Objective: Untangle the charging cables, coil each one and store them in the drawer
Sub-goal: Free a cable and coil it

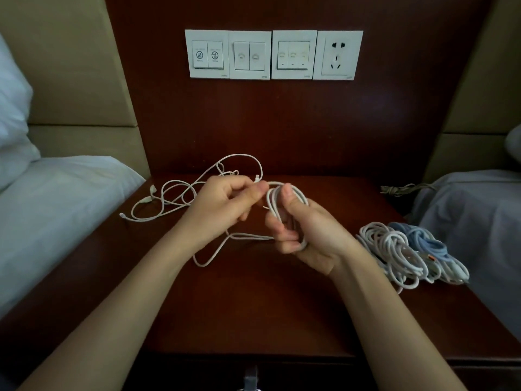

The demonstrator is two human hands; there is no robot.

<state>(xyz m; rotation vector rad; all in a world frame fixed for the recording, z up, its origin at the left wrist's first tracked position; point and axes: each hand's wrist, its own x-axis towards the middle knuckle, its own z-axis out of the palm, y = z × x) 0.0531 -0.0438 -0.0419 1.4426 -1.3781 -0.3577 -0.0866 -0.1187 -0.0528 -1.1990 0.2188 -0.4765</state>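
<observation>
**While the Coil Is Wound: Hand and Cable Positions**

Because every position is referenced to the coil point(271, 200), read the items nearest first.

- Drawer handle point(251, 375): well nearer than the coil, with the drawer shut.
- Slack strand point(214, 255): loops near-left of the coil.
- Finished bundle point(400, 249): to the right of the coil, well apart from it.
- Right hand point(307, 235): fingers are curled round the coil and the thumb presses its upper turns. The coil's long axis runs near-to-far.
- Left hand point(225, 204): just left of the coil, with thumb and forefinger pinching the free strand. The next wrap likely requires this hand to feed the strand rightward over the coil.
- Loose tangle point(169, 193): left of and beyond the coil, not yet sorted.
- Switch panel point(273, 55): far beyond the coil.
</observation>
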